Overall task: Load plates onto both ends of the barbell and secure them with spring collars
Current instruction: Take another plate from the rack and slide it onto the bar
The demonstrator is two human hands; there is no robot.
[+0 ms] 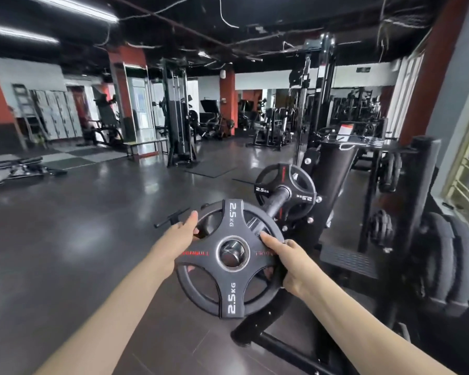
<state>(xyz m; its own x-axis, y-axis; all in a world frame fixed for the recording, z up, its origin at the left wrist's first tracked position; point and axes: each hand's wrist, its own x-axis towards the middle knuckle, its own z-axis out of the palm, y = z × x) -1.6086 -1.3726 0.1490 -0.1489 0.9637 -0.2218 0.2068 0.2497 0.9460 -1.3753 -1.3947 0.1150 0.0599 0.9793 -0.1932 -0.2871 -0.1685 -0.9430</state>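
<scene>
A black 2.5 kg plate (229,269) with four cut-outs faces me in the lower middle, its centre hole lined up on the tip of the barbell sleeve (275,205). My left hand (179,239) grips its left rim and my right hand (287,262) grips its right rim. Farther along the sleeve a second 2.5 kg plate (295,189) sits on the bar. No spring collar is visible.
The black rack frame (333,169) stands behind the bar, with its base tube (257,328) near my feet. A plate storage tree (444,261) with large plates stands at right. Dark gym floor (79,226) stretches left; machines and benches stand far back.
</scene>
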